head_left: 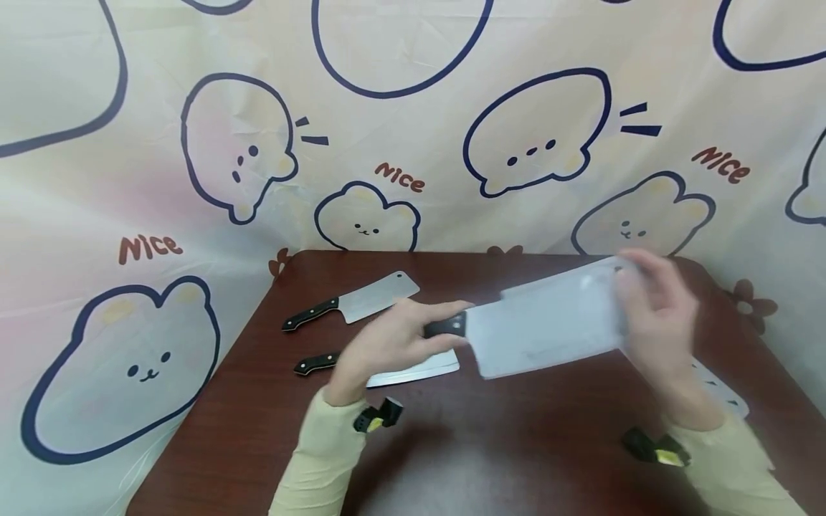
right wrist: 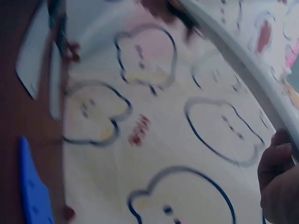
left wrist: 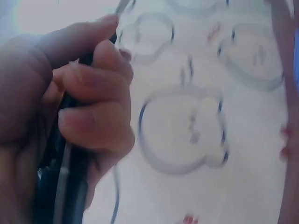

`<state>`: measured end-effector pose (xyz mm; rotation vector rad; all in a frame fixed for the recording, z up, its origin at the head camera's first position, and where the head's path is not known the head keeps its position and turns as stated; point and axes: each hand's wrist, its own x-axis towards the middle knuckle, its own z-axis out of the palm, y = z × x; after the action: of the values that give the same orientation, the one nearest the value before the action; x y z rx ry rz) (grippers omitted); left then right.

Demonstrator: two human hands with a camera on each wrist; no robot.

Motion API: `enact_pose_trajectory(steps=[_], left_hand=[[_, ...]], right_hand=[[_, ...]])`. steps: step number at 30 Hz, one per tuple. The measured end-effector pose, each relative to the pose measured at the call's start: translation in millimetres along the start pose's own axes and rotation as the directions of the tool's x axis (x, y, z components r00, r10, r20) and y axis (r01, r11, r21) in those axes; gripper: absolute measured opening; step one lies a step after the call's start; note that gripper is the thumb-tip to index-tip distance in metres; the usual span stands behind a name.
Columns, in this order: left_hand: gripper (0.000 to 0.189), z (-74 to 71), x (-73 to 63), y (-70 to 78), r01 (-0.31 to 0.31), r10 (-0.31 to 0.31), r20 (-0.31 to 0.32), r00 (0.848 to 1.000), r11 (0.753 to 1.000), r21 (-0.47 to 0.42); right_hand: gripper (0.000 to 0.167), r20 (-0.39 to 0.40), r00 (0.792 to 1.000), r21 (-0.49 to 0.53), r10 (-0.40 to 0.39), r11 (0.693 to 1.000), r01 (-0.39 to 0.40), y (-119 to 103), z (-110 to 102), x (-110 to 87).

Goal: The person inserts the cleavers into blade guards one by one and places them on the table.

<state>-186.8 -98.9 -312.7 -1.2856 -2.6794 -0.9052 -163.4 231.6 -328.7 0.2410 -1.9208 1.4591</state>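
Observation:
A broad cleaver (head_left: 542, 333) is held above the table. My left hand (head_left: 400, 333) grips its black handle (head_left: 448, 326), its fingers curled round it in the left wrist view. At the blade's far end is my blurred right hand (head_left: 658, 322), pinching the blade; in the right wrist view its fingers (right wrist: 280, 158) touch the blade's edge (right wrist: 243, 65). A pale straight edge shows just above the blade's spine; I cannot tell what it belongs to. Below and behind my left hand lie a second cleaver (head_left: 377, 295) and a third cleaver (head_left: 419, 369), which the hand partly hides.
The dark brown table (head_left: 516, 444) ends at a hanging cloth (head_left: 439, 136) printed with cartoon bears. A pale strip with dark triangular marks (head_left: 719, 387) lies partly hidden under my right forearm. In the right wrist view a blue blade-shaped thing (right wrist: 35, 186) lies on the table.

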Motion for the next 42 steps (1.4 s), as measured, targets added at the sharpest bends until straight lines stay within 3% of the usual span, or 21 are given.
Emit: enact_pose_trajectory(steps=[3,6,13,19,23,26,33,38,42], left_hand=[[0.051,4.4,2.8,2.0,-0.014,0.014,0.009,1.0,1.0,0.012],[0.051,5.9,2.2,1.8,-0.005,0.005,-0.006,1.0,1.0,0.027],[0.05,7.4,2.7,-0.5,0.002,-0.002,-0.004,1.0,0.999,0.037],[0.048,4.8,1.3,-4.1,0.046,-0.047,0.019,0.999,0.998,0.034],[0.047,4.1,1.1,-7.2,0.054,-0.054,0.029,0.998,0.999,0.007],[0.046,5.8,2.0,-10.8,0.054,-0.054,0.03,0.998,0.998,-0.015],[0.046,14.5,6.1,-23.1,0.076,-0.073,0.056,0.996,0.996,-0.046],[0.046,25.1,14.7,-32.1,0.1,-0.094,0.1,0.991,0.993,-0.064],[0.048,31.2,18.8,-38.5,0.137,-0.127,0.133,0.983,0.988,-0.069]], right_hand=[[0.036,0.071,0.997,-0.048,0.011,0.999,-0.008,0.7,10.0,-6.5],[0.036,0.082,0.996,-0.034,0.032,0.999,-0.029,0.8,14.0,-8.2],[0.037,0.138,0.99,-0.046,0.036,0.998,-0.03,0.0,8.0,-7.7],[0.037,0.239,0.966,-0.164,0.099,0.985,-0.06,2.3,-0.8,-1.4],[0.036,0.307,0.941,-0.249,0.14,0.966,-0.063,2.8,-10.6,4.2],[0.035,0.368,0.921,-0.264,0.129,0.964,-0.03,3.4,-16.7,8.2],[0.038,0.509,0.837,-0.334,0.2,0.942,-0.022,14.6,-20.3,16.8],[0.039,0.556,0.796,-0.393,0.238,0.92,-0.001,28.5,-24.4,21.4],[0.04,0.607,0.764,-0.403,0.219,0.913,0.059,35.7,-25.7,25.2]])
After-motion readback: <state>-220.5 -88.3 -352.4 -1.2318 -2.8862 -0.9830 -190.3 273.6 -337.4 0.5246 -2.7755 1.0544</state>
